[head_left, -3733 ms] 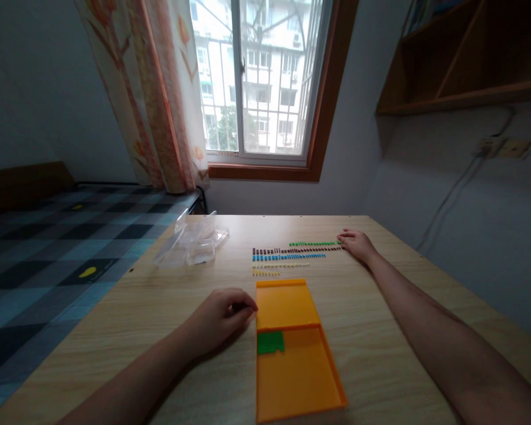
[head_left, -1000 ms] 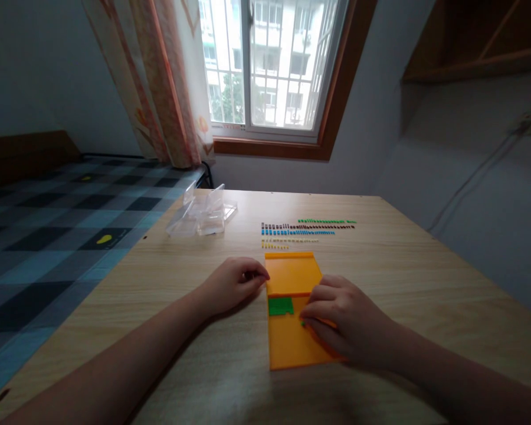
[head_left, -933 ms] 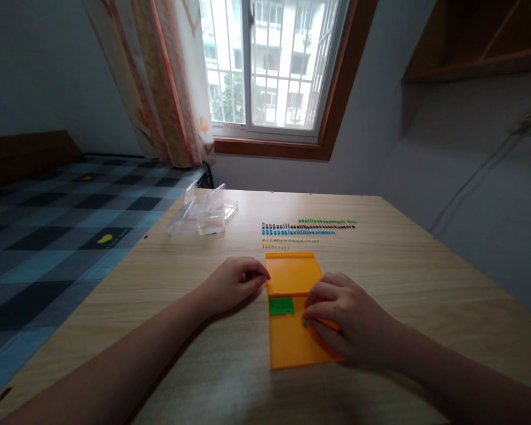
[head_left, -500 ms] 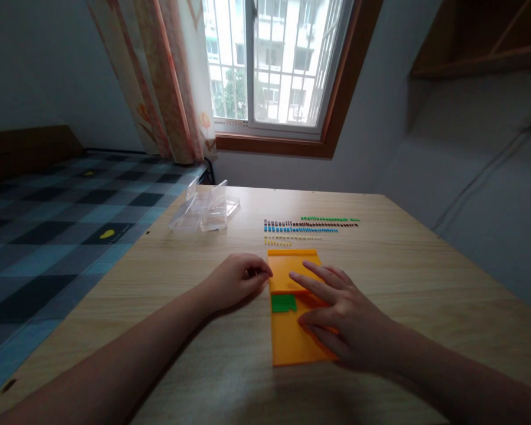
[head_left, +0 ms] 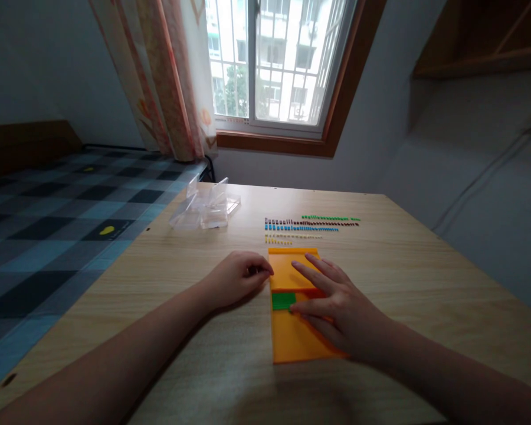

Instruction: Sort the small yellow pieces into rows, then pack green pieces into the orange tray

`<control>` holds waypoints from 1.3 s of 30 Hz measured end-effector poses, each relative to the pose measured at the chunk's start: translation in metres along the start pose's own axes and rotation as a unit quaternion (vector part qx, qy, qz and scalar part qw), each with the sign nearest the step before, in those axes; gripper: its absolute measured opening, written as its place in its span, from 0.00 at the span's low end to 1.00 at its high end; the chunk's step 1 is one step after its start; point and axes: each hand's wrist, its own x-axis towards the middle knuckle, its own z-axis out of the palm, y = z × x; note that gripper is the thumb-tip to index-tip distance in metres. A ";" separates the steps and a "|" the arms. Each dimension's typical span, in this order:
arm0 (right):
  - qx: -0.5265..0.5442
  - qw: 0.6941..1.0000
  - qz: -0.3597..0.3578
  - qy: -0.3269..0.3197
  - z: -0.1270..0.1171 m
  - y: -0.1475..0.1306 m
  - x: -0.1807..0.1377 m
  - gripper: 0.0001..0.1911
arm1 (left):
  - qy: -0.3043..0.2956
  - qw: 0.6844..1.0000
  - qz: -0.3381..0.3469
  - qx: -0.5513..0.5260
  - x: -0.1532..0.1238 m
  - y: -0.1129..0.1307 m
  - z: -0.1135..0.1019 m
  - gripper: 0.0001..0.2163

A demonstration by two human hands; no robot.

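An orange tray lies on the wooden table in front of me. A small green plate sits in it near the left wall, just below a raised orange step. My right hand lies flat over the tray with its fingers spread, the thumb tip beside the green plate. My left hand rests curled on the table against the tray's left edge, its fingertips touching the rim. Beyond the tray lie rows of tiny bricks in green, dark brown, blue and yellow.
A clear plastic box stands open at the table's far left. A bed with a checked cover adjoins the table on the left. A window and curtain are behind, and a wooden shelf hangs on the wall at upper right.
My right hand came back from the brick rows to the tray, pinched over it, then opened and spread flat, fingers reaching forward. My left hand stayed put.
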 end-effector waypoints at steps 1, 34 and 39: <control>0.003 1.000 0.001 0.001 0.000 0.000 0.000 0.12 | 0.001 1.000 0.001 -0.001 0.000 -0.001 0.000 0.08; 0.015 1.000 -0.005 -0.005 -0.001 -0.004 -0.001 0.13 | -0.001 1.000 0.005 0.002 -0.001 0.002 0.001 0.08; 0.023 1.000 -0.007 -0.013 0.000 -0.004 -0.002 0.14 | -0.003 1.000 0.019 0.001 -0.002 0.003 0.001 0.08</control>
